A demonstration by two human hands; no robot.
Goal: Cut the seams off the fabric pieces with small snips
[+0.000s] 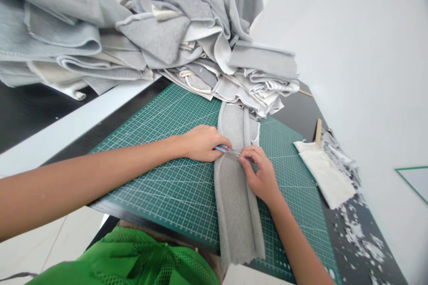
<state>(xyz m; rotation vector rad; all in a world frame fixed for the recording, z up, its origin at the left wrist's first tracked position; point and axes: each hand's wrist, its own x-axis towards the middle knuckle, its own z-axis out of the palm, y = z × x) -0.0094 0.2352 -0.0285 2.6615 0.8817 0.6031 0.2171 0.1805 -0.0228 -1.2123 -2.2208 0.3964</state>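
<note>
The left hand point(200, 143) curls around a blue-handled tool point(221, 148), the right hand point(260, 176) pinches its clear end, both across a grey fleece strip point(234, 200) lying lengthwise away from the person on a green cutting mat point(160, 187).

L hand point(200, 143): grips blue-handled clear tool point(224, 149) | R hand point(260, 174): pinches gray fleece strip point(234, 196) | under: green cutting mat point(160, 173) | beyond: fabric pile point(167, 40)
</note>
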